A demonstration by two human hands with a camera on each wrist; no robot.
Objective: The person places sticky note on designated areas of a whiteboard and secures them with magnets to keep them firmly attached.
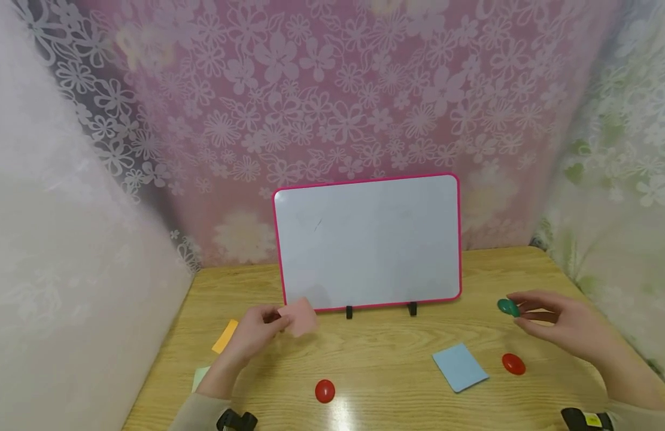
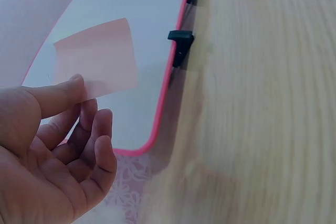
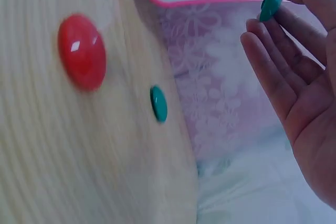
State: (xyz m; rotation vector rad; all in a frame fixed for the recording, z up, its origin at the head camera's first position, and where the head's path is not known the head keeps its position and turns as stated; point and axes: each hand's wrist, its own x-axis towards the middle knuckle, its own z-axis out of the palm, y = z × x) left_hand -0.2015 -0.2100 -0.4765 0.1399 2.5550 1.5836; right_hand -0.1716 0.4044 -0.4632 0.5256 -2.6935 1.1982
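Left hand (image 1: pixel 254 332) pinches a pink paper square (image 1: pixel 300 317) by one edge; right hand (image 1: pixel 569 324) holds a green disc (image 1: pixel 508 307) at its fingertips. Head view: pink square overlaps the lower left corner of the whiteboard (image 1: pixel 369 242); contact cannot be told. Board lies ahead and rightward of the left hand, long axis running left to right; left hand nearer, right hand apart, past the board's right end. On the table (image 1: pixel 380 359): two red discs (image 1: pixel 324 391), one blue square (image 1: pixel 460 367), one orange paper (image 1: pixel 225 336), one pale green paper (image 1: pixel 200 378). Left wrist view: two black feet (image 2: pixel 181 46) under the board. Right wrist view: second green disc (image 3: pixel 158 104) on the table; green count two.
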